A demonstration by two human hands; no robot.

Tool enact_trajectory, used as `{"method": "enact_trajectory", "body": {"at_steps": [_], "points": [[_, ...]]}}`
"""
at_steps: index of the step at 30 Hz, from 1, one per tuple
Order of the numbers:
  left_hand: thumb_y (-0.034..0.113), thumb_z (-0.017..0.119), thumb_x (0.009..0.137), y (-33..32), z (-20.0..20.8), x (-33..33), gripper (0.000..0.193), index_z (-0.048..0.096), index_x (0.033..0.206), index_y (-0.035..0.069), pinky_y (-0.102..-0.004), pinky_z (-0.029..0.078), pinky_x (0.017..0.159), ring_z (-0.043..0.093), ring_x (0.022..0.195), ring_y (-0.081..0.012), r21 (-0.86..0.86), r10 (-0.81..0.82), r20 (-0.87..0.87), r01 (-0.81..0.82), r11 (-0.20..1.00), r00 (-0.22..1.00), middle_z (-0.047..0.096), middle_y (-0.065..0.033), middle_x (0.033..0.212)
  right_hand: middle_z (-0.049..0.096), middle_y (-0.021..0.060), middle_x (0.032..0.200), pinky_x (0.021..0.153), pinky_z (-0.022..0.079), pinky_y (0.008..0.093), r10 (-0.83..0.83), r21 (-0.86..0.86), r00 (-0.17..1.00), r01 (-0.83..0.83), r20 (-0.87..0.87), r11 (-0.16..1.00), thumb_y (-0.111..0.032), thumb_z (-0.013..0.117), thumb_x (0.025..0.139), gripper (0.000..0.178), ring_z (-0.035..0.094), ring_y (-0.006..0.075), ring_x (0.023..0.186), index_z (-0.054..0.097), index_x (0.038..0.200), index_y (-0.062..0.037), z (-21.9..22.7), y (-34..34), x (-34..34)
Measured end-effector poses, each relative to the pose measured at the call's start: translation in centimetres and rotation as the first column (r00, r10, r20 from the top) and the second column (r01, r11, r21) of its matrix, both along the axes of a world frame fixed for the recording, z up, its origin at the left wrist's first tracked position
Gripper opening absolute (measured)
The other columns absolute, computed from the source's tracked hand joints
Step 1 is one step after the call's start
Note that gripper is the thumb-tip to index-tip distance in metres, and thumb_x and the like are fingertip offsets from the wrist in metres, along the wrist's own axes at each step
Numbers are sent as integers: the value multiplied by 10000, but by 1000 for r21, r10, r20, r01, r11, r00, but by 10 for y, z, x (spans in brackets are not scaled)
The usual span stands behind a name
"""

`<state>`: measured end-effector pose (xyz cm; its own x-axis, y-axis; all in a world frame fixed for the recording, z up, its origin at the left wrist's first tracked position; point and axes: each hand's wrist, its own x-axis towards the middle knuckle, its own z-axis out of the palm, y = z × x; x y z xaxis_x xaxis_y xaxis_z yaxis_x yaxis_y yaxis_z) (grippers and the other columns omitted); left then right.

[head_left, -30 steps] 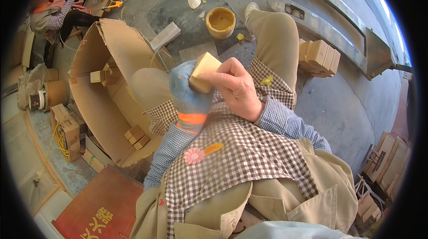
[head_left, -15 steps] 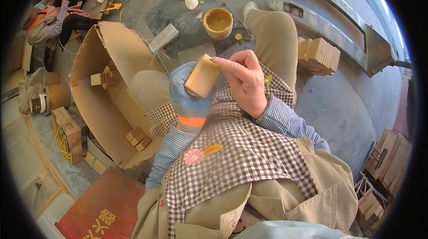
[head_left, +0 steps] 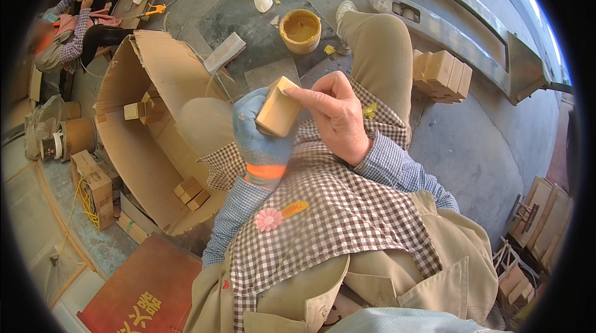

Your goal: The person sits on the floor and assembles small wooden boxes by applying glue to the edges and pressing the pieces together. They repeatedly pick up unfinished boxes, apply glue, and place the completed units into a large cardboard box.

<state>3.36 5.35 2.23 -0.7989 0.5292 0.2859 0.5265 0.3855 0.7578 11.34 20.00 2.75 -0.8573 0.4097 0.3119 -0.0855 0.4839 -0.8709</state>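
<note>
A cardboard box point(head_left: 171, 53) stands at left, with small blocks point(head_left: 191, 194) near its lower edge. The left hand point(head_left: 251, 122), gloved in blue-gray, has its fingers closed around a wooden block point(head_left: 279, 112) — held tilted above the lap. A pot point(head_left: 300, 47) of yellow-brown material sits near the right edge of the dark floor sheet point(head_left: 233, 19). The bare right hand point(head_left: 341, 118) extends its index finger onto the block's upper end, other fingers curled; whether it grips anything cannot be determined. Stacked blocks point(head_left: 442, 72) stand farther right.
</note>
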Motion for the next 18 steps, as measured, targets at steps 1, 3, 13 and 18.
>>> {"method": "enact_trajectory", "body": {"at_steps": [1, 3, 13, 18], "points": [[72, 872, 685, 0, 0, 0, 559, 534, 1130, 46, -400, 514, 882, 625, 1026, -308, -15, 1, 3, -1, 1000, 1000, 626, -134, 1158, 531, 63, 904, 641, 553, 310, 8, 11, 1000, -8, -6, 1000, 94, 658, 803, 430, 602, 195, 742, 748, 1145, -149, 0, 0, 0], [72, 873, 685, -1, 1, 0, 558, 534, 1128, 47, -399, 514, 882, 625, 1025, -308, -46, 1, 10, -1, 999, 1000, 625, -134, 1159, 534, 64, 901, 644, 552, 309, 14, 15, 1000, -14, -20, 1000, 90, 661, 805, 419, 599, 196, 739, 749, 1139, -147, 0, -1, 0], [83, 832, 664, 6, -3, -2, 437, 641, 1047, -3, -379, 531, 829, 666, 919, -282, 79, 57, -103, -49, 996, 993, 691, -139, 1006, 539, 72, 880, 630, 534, 305, -64, 0, 998, 64, -11, 998, 60, 673, 833, 354, 600, 195, 722, 755, 1121, -128, 3, 2, -3], [84, 834, 673, -2, -3, -4, 425, 644, 1044, 3, -372, 529, 851, 664, 932, -262, -17, 29, 38, -29, 999, 999, 686, -130, 1030, 576, 80, 900, 668, 536, 309, 30, -17, 999, -30, -29, 999, 61, 642, 864, 314, 624, 212, 750, 742, 1115, -99, 0, 2, -2]]}}
